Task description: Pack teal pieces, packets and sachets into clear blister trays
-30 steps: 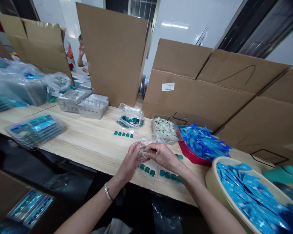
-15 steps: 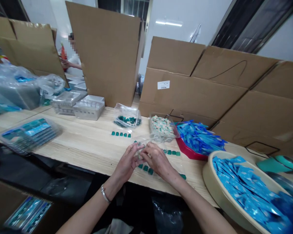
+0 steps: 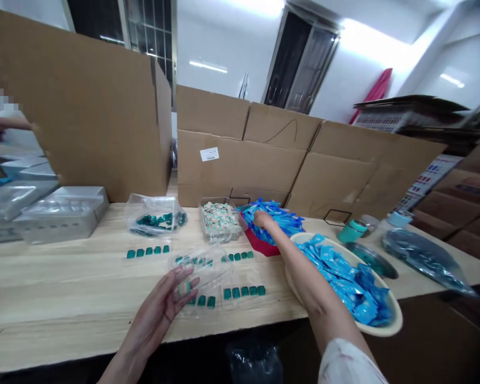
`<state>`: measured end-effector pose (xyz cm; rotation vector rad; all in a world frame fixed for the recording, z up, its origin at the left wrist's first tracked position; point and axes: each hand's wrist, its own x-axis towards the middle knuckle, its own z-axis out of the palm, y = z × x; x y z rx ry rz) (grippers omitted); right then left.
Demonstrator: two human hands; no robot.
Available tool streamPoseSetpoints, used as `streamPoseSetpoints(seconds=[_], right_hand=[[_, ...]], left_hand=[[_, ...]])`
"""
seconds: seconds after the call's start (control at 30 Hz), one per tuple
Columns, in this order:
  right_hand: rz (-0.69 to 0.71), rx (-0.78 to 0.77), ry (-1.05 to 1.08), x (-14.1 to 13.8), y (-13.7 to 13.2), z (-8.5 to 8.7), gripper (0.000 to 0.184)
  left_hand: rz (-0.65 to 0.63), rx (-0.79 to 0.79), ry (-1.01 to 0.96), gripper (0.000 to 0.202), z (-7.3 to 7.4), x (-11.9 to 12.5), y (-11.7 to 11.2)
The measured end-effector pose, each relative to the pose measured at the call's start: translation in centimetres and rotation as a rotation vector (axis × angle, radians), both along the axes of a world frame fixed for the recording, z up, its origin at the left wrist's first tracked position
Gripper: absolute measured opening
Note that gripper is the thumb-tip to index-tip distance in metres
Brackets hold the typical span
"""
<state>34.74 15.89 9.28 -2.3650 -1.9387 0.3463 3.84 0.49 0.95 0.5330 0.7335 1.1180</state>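
Near the front edge of the wooden desk [image 3: 64, 330], our left hand [image 3: 154, 312] lies half open and holds a small round piece [image 3: 183, 288] beside a clear plastic blister sheet [image 3: 212, 277]; our right hand [image 3: 264, 218], narrow, touches blue strips [image 3: 280, 216] in a red tray [image 3: 260, 246], past a cream basin [image 3: 392, 317]; we cannot tell if it grips.

Sachets [image 3: 344, 282] in a basin [image 3: 396, 321] — a tray [image 3: 260, 246] just behind, left.

This looks like a small-goods packing workshop: a long wooden tabletop [image 3: 64, 282] stands before upright cardboard boxes [image 3: 232, 165], carrying stacked plastic trays [image 3: 62, 216], rows of small green pieces [image 3: 236, 292] and a basin [image 3: 392, 322] heaped with blue sachets [image 3: 340, 277]. A co-worker's arm [image 3: 8, 123] shows beside a cardboard sheet [image 3: 76, 106].
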Motion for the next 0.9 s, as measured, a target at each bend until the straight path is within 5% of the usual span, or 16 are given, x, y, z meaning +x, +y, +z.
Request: streamPoseSetpoints(seconds=[0.13, 0.3, 0.4, 0.53, 0.7, 0.9], right_hand=[[-0.083, -0.182, 0.105, 1.0, 1.5, -2.7, 0.025], [-0.071, -0.097, 0.251, 2.4, 1.4, -4.6, 0.01], [-0.049, 0.013, 0.331, 3.8, 0.8, -4.3, 0.011], [-0.033, 0.272, 0.406, 4.8, -0.7, -1.6, 0.032], [0.15, 0.557, 0.921, 1.0, -5.7, 1.3, 0.031], [0.305, 0.378, 1.017, -5.6, -10.2, -1.9, 0.03]], left_hand=[[-0.017, -0.005, 0.015, 0.036, -0.5, 0.0, 0.2], [-0.017, -0.007, 0.011, 0.036, -0.6, 0.3, 0.5], [-0.027, -0.01, -0.016, 0.033, -0.6, 0.6, 0.6], [-0.028, -0.026, -0.033, 0.03, -0.8, 1.0, 0.5], [-0.073, -0.017, -0.028, 0.031, -0.6, 1.8, 0.2], [-0.162, 0.007, -0.071, 0.032, 0.4, 3.1, -0.3]])
